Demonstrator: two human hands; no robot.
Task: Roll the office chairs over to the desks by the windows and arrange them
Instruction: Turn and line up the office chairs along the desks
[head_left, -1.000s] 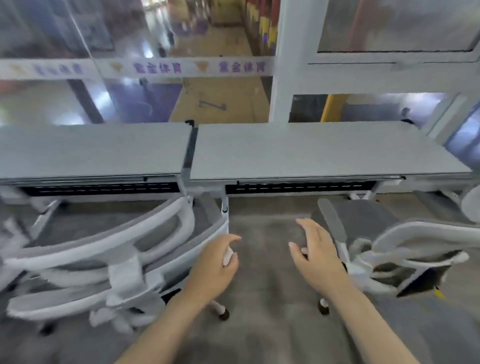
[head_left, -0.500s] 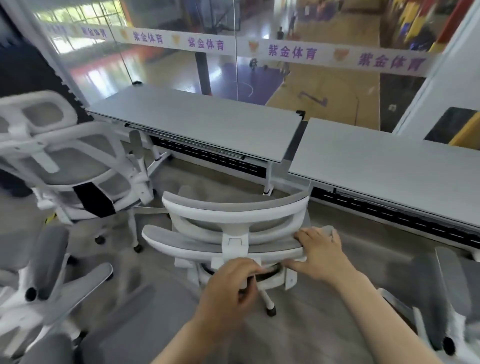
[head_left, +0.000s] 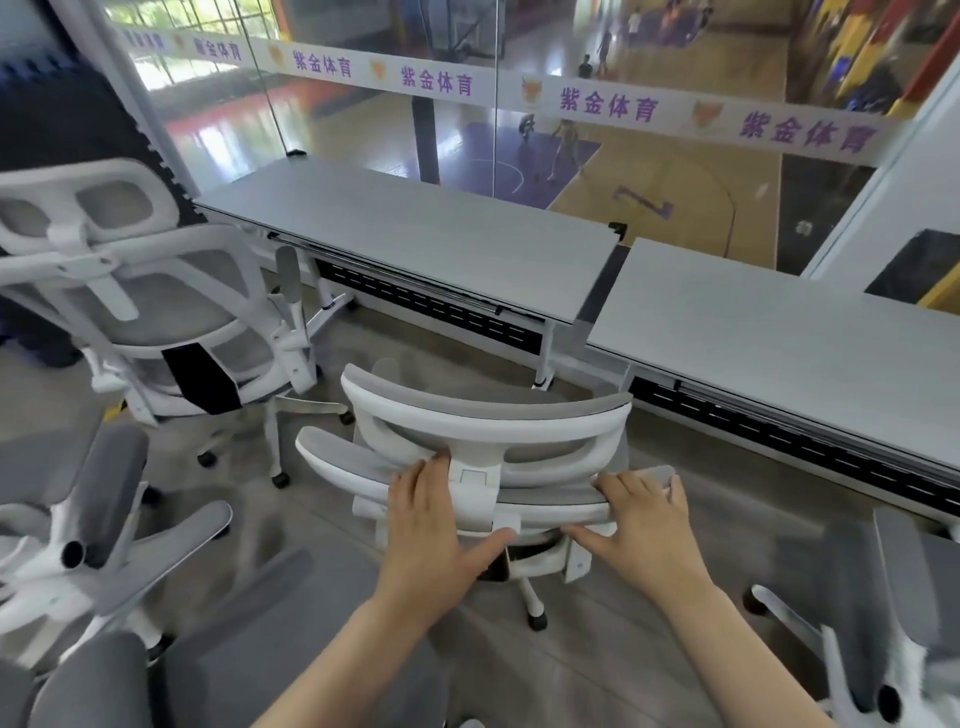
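Observation:
A white and grey mesh office chair (head_left: 483, 421) stands right in front of me, its back towards me, facing the gap between two grey desks. My left hand (head_left: 441, 525) lies on the left part of its lower back bar, fingers spread over it. My right hand (head_left: 644, 519) grips the right end of that same bar. The left desk (head_left: 415, 228) and the right desk (head_left: 769, 332) run along the glass windows.
A taller chair with a headrest (head_left: 145, 291) stands at the left by the left desk. Another chair (head_left: 93, 519) lies close at the lower left, and a grey seat (head_left: 249, 654) sits just below my arms. Part of a chair (head_left: 883, 623) shows at the lower right.
My view has swung left from the right desk to this chair. Both hands have come onto its back bar, and the chair now stands closer to the desks.

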